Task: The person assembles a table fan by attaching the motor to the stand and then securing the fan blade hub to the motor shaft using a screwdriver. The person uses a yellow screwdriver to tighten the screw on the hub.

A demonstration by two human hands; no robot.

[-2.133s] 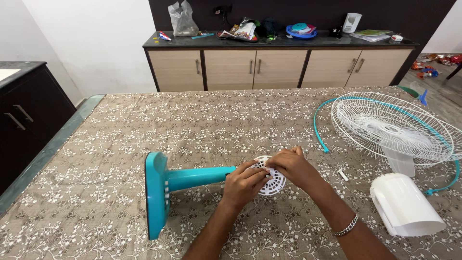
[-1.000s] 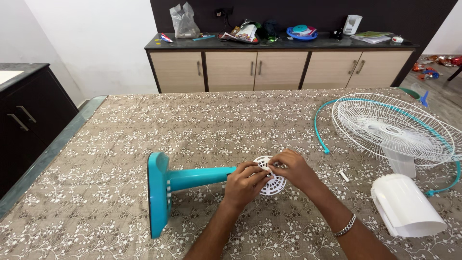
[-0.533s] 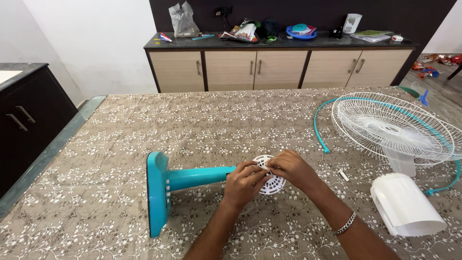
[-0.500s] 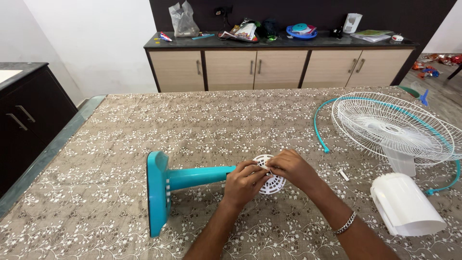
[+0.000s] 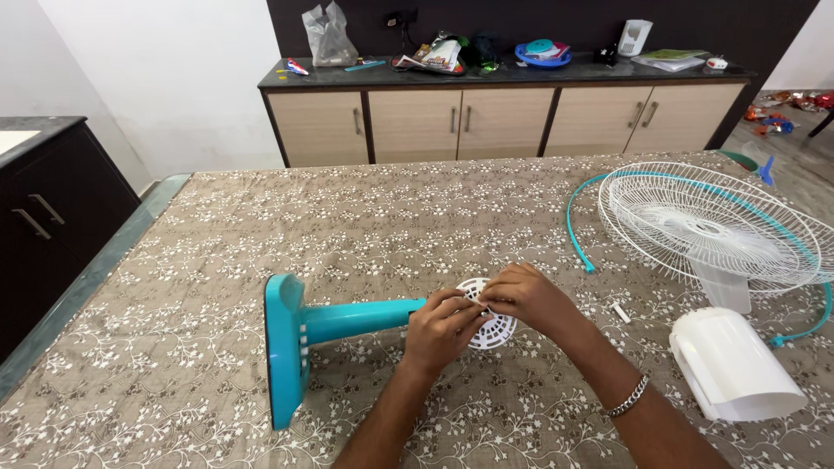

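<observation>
A turquoise fan stand lies on its side on the patterned tablecloth, base to the left and neck pointing right. At the neck's end sits a round white slotted part. My left hand grips the neck end and the white part's left edge. My right hand rests on the top of the white part, fingertips pinched on its rim. The joint between neck and white part is hidden under my fingers.
A white wire fan guard with a turquoise rim band lies at the right. A white plastic motor cover sits near the right front. A small white peg lies between. A cluttered sideboard stands behind the table.
My hands stay on the white part with only slight finger shifts. The view has tilted a little; nothing else has moved.
</observation>
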